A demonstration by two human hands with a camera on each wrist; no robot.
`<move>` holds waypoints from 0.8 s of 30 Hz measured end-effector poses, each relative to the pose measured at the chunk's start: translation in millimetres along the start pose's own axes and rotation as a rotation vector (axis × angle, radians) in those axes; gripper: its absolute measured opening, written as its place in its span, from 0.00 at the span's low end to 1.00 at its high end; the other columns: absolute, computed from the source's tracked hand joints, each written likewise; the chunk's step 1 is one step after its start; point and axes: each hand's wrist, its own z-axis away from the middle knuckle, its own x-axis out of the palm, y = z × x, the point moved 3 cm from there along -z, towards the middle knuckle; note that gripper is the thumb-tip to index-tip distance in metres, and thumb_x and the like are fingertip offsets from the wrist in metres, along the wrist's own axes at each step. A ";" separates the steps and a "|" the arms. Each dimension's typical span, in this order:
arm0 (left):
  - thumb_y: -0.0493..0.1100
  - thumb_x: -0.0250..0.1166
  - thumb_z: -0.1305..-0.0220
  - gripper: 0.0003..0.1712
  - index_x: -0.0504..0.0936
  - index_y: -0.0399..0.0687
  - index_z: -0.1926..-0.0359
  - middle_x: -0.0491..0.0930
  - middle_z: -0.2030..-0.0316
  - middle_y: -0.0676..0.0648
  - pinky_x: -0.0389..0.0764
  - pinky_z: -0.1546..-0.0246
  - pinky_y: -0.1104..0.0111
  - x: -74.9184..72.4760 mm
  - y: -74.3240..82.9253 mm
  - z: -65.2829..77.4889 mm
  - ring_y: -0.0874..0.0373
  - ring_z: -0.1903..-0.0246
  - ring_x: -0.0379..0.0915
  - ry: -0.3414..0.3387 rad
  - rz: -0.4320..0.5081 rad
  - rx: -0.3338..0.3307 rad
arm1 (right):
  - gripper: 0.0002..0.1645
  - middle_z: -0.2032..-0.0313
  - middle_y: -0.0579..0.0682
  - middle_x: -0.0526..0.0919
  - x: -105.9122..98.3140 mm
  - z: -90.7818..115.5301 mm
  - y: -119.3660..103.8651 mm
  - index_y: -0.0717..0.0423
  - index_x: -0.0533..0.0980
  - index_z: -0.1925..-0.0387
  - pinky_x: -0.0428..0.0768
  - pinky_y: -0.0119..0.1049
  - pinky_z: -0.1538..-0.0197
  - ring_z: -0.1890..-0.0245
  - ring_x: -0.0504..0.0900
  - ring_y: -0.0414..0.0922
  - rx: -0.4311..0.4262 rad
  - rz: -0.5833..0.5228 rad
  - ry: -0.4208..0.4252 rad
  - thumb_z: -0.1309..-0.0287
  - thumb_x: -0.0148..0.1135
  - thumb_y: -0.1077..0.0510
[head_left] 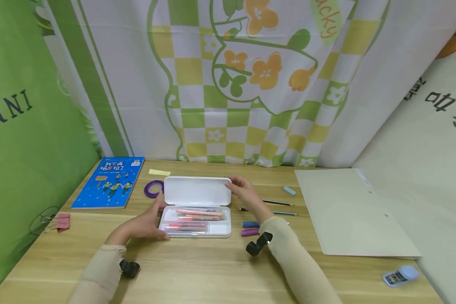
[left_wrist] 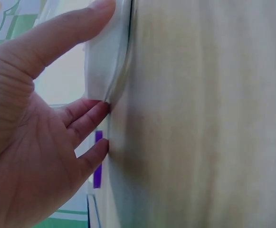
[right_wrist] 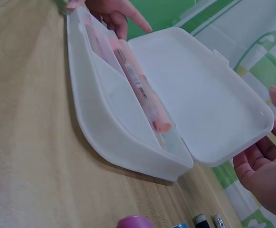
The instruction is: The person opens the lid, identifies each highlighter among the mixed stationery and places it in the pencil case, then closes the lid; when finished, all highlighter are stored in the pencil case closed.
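A white pencil case (head_left: 220, 229) lies on the wooden table with its lid (head_left: 197, 191) raised at the back. Several orange and pink pens (right_wrist: 134, 76) lie in its compartments, some in clear wrapping. My left hand (head_left: 144, 221) grips the left end of the case, thumb at the front corner and fingers along the side, as the left wrist view (left_wrist: 47, 118) shows. With thumb and fingers, my right hand (head_left: 247, 193) holds the right edge of the lid; in the right wrist view the fingers (right_wrist: 252, 164) are behind it.
Left of the case are a purple tape roll (head_left: 149, 195), a yellow sticky note (head_left: 159, 172), a blue book (head_left: 110, 183) and a pink binder clip (head_left: 63, 221). Rightward lie pencils (head_left: 279, 203), blue and purple pens (head_left: 249, 232), an eraser (head_left: 289, 191), a folder (head_left: 349, 215) and a small bottle (head_left: 400, 276).
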 end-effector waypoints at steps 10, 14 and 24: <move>0.54 0.77 0.58 0.81 0.16 0.43 0.31 0.47 0.32 0.25 0.46 0.36 0.39 0.7 -4.4 1.0 0.28 0.34 0.42 0.014 -0.018 -0.024 | 0.13 0.53 0.56 0.81 8.8 41.2 -7.0 0.62 0.77 0.70 0.73 0.44 0.42 0.49 0.77 0.48 -0.075 0.141 -0.127 0.37 0.59 0.56; 0.54 0.76 0.55 0.79 0.16 0.44 0.31 0.41 0.31 0.26 0.43 0.36 0.38 -1.2 -3.6 6.3 0.27 0.33 0.36 -0.017 0.009 -0.010 | 0.10 0.44 0.60 0.73 17.4 58.3 -4.9 0.63 0.77 0.63 0.66 0.49 0.35 0.40 0.70 0.55 -0.147 0.342 -0.244 0.42 0.64 0.59; 0.58 0.66 0.42 0.57 0.40 0.41 0.26 0.40 0.28 0.32 0.45 0.36 0.38 -3.4 8.3 10.2 0.30 0.31 0.34 -0.067 -0.063 0.019 | 0.45 0.32 0.62 0.60 25.5 71.0 3.7 0.65 0.58 0.32 0.56 0.50 0.31 0.32 0.57 0.57 -0.198 0.733 -0.347 0.47 0.68 0.55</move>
